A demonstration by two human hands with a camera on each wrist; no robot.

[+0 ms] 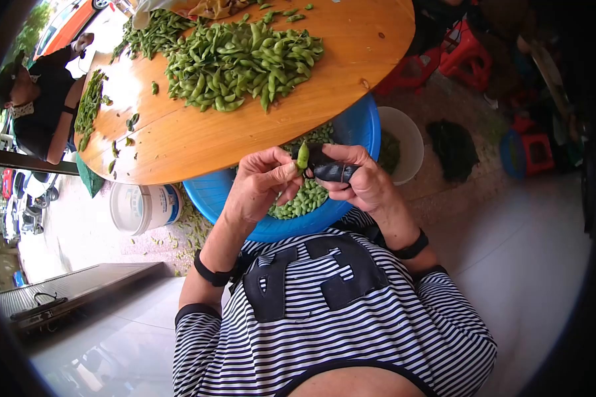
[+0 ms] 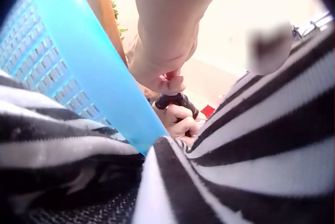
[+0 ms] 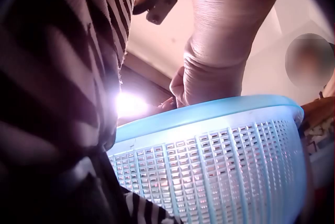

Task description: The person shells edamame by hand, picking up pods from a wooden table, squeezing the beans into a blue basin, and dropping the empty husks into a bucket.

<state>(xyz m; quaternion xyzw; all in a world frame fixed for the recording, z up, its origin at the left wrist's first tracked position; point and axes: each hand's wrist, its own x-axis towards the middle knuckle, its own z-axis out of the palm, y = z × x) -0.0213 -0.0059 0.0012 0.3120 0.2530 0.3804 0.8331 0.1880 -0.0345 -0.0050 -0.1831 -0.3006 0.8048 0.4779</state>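
Note:
My left hand (image 1: 261,182) pinches a green soybean pod (image 1: 302,156) between thumb and fingertips, over the blue basket (image 1: 208,210). Close against it on the other side is my right hand (image 1: 367,178), its fingers curled. Black covers (image 1: 338,173) wrap the right thumb and forefinger, and their tips meet at the pod. Shelled green beans (image 1: 304,202) lie in the basket below both hands. In the left wrist view, the black-covered fingers (image 2: 180,101) show beneath the left hand. The basket wall (image 3: 209,161) hides most of the right hand in the right wrist view.
A large heap of pods (image 1: 238,66) sits on the wooden table (image 1: 351,59) beyond the basket. White buckets (image 1: 129,208) stand on both sides of the basket. Another person (image 1: 46,99) is at the table's left end. Red stools (image 1: 467,56) stand at the right.

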